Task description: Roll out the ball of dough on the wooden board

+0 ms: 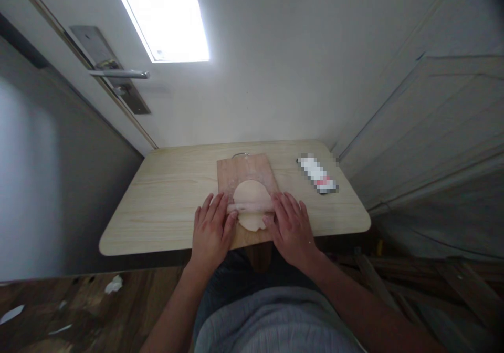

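Note:
A pale rolling pin [252,207] lies crosswise on a flat, roughly round sheet of dough [252,190]. The near edge of the dough is uneven. Beneath it is a wooden cutting board [230,170] with a metal handle at its far end and a floury patch on its surface. My left hand [212,224] is closed over the left end of the pin, thumb toward the dough. At the other end, my right hand [290,224] grips the pin in the same way. Both ends of the pin are hidden under my fingers.
The board rests on a light wood table [161,200] with rounded corners, against a white door. A blurred-out flat object [317,174] lies at the table's right. The door has a metal lever handle [122,73]. Scraps of white paper [114,284] litter the floor at lower left.

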{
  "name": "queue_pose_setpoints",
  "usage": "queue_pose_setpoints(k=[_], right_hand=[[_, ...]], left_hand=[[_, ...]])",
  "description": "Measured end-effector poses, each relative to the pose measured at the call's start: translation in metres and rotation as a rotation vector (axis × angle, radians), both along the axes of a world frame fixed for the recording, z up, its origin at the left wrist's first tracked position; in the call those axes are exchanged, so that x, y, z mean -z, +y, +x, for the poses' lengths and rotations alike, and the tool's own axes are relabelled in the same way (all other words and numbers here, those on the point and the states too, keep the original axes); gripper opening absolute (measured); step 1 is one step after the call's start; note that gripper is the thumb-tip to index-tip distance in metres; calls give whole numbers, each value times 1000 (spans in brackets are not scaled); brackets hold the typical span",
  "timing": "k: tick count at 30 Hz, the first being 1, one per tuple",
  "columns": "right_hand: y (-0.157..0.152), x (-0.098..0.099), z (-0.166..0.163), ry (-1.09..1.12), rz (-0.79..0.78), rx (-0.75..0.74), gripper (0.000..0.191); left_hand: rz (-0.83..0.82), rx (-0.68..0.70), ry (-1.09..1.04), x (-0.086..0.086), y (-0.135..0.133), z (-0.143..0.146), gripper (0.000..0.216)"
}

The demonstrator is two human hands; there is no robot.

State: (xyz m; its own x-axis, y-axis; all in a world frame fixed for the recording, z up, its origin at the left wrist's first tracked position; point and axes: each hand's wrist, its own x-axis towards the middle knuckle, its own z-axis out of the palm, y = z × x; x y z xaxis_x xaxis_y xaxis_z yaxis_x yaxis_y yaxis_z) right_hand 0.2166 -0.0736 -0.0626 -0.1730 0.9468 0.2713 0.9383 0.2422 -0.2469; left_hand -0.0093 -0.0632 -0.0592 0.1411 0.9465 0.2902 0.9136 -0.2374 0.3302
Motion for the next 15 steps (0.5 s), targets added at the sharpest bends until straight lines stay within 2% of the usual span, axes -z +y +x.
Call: queue_pose_setpoints(k=[4, 7, 15], right_hand=[[-17, 2, 0, -17, 3, -8, 62], [-18, 2, -1, -23, -7, -2, 62], [27, 6, -6, 6, 0, 45, 60]], left_hand=[[2, -8, 21, 5, -19, -1, 55], [-6, -25, 34, 8, -21, 0, 57], [-25, -82, 74, 2, 18, 7, 57]])
